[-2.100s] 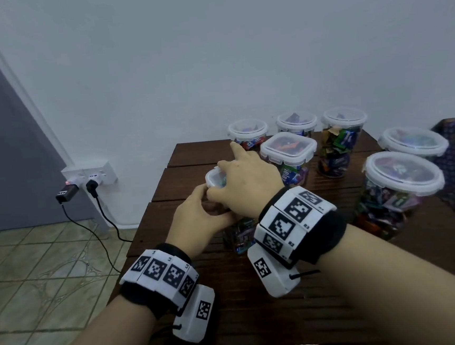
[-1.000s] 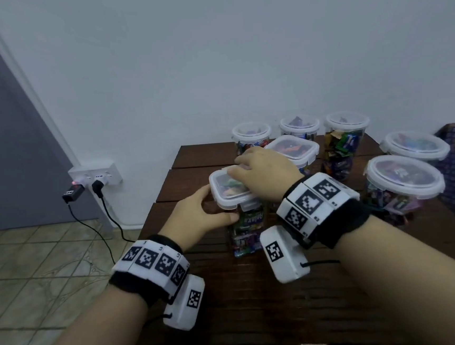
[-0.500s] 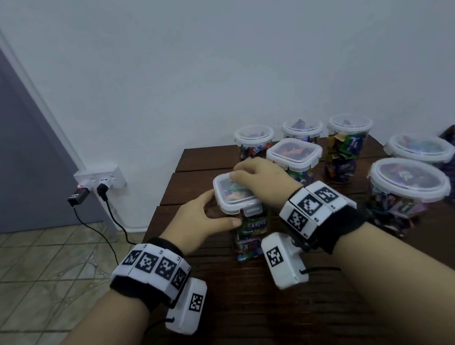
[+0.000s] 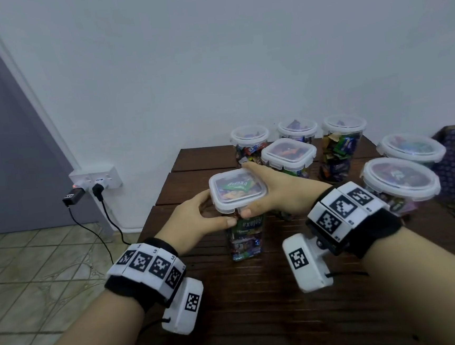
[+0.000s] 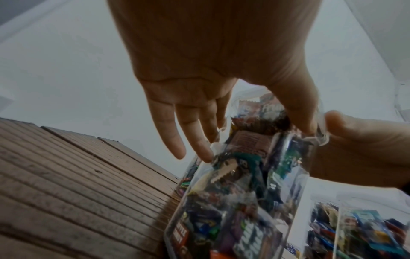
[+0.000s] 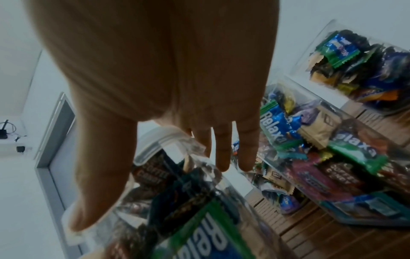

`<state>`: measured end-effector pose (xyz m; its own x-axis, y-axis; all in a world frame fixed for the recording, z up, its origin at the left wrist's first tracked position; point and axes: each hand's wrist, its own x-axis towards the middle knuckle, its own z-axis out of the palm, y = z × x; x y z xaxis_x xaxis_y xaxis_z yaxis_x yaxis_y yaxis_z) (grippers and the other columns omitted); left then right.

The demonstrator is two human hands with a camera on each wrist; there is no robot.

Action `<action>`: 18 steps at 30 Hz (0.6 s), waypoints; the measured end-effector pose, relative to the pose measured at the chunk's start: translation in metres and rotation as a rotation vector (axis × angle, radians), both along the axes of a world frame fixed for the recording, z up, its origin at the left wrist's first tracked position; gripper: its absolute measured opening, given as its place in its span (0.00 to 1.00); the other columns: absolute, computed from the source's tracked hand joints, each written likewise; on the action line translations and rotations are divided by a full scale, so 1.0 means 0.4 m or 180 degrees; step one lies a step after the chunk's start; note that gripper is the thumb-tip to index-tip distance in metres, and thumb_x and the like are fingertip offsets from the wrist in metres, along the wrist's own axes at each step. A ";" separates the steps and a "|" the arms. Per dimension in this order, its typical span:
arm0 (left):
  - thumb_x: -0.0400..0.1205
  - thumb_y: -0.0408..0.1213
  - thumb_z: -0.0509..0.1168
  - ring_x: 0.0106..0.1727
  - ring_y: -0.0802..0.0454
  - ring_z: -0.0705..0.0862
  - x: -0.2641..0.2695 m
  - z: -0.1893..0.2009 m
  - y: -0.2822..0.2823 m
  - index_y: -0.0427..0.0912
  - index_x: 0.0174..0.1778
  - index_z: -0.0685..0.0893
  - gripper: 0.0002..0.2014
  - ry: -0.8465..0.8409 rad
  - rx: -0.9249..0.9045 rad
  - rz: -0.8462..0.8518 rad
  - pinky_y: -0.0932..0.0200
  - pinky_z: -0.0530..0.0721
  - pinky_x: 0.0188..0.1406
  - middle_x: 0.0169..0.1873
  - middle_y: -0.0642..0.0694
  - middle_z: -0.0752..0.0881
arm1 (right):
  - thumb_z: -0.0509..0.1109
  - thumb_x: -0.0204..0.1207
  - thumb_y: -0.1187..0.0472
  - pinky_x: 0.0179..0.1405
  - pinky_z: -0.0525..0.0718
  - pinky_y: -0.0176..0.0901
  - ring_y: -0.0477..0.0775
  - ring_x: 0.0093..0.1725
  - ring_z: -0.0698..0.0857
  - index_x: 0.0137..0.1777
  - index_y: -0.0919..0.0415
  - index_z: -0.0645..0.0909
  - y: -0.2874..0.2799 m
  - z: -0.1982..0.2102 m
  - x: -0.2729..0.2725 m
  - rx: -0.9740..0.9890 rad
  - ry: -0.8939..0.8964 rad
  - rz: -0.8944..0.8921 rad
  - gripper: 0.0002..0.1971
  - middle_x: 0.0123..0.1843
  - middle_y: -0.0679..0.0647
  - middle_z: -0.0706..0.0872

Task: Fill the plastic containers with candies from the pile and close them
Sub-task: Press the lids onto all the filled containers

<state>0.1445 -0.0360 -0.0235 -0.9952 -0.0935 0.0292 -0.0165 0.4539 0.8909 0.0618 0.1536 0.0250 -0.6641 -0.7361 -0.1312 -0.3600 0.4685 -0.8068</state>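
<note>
Our left hand [image 4: 194, 220] wraps the left side of the tall square container [image 4: 244, 235], thumb pressed under its front lid flap. The container stands upright on the wooden table [image 4: 259, 301], long axis vertical, with its white-rimmed lid [image 4: 237, 192] facing up. Our right hand [image 4: 277, 192] cups the right side, fingers stretched along the lid's edge and thumb at the front flap. Half a second ago that hand lay across the lid; now we have it off to the side, and the whole top shows. Behind and to the right stand seven closed, filled containers [image 4: 400, 182], the nearest square one [image 4: 288, 153] just beside our right fingers.
</note>
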 end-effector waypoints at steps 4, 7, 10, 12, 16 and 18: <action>0.55 0.59 0.77 0.60 0.63 0.83 0.002 0.000 0.002 0.60 0.63 0.80 0.38 -0.0016 -0.0108 0.0072 0.50 0.78 0.68 0.57 0.59 0.87 | 0.79 0.68 0.55 0.76 0.63 0.38 0.46 0.78 0.64 0.84 0.58 0.46 0.003 0.000 0.008 0.0100 0.0333 -0.0014 0.52 0.82 0.50 0.61; 0.53 0.64 0.75 0.60 0.65 0.82 0.014 0.000 0.012 0.60 0.64 0.78 0.40 0.0013 -0.0300 0.0277 0.52 0.78 0.67 0.58 0.60 0.85 | 0.77 0.70 0.52 0.71 0.62 0.32 0.47 0.76 0.66 0.83 0.62 0.53 0.013 0.011 0.024 0.0244 0.0840 -0.0014 0.47 0.80 0.52 0.66; 0.52 0.71 0.72 0.58 0.61 0.82 0.034 0.006 0.021 0.61 0.69 0.71 0.48 0.0076 -0.0757 0.0460 0.52 0.81 0.61 0.57 0.60 0.84 | 0.77 0.71 0.56 0.58 0.68 0.27 0.42 0.65 0.74 0.76 0.58 0.67 0.026 0.021 0.037 0.0105 0.1075 0.0037 0.35 0.68 0.48 0.77; 0.51 0.74 0.73 0.54 0.59 0.84 0.045 0.019 0.014 0.63 0.75 0.63 0.54 0.0035 -0.1068 0.0484 0.49 0.82 0.59 0.55 0.61 0.84 | 0.76 0.71 0.57 0.64 0.70 0.34 0.44 0.66 0.75 0.74 0.55 0.70 0.035 0.022 0.034 0.0129 0.1109 0.0024 0.32 0.68 0.48 0.78; 0.48 0.77 0.69 0.62 0.58 0.80 0.059 0.076 -0.013 0.62 0.81 0.51 0.65 -0.0077 -0.1665 0.0383 0.50 0.78 0.64 0.63 0.61 0.80 | 0.71 0.73 0.56 0.70 0.65 0.40 0.50 0.75 0.69 0.76 0.56 0.69 0.059 0.041 0.005 0.0203 0.1481 -0.0543 0.30 0.75 0.52 0.71; 0.52 0.73 0.73 0.71 0.58 0.73 0.053 0.114 -0.023 0.62 0.81 0.52 0.62 -0.0060 -0.1923 0.0204 0.52 0.73 0.70 0.72 0.60 0.74 | 0.69 0.72 0.53 0.71 0.66 0.46 0.54 0.74 0.68 0.74 0.57 0.72 0.071 0.055 -0.023 0.0184 0.1834 -0.1126 0.29 0.74 0.54 0.71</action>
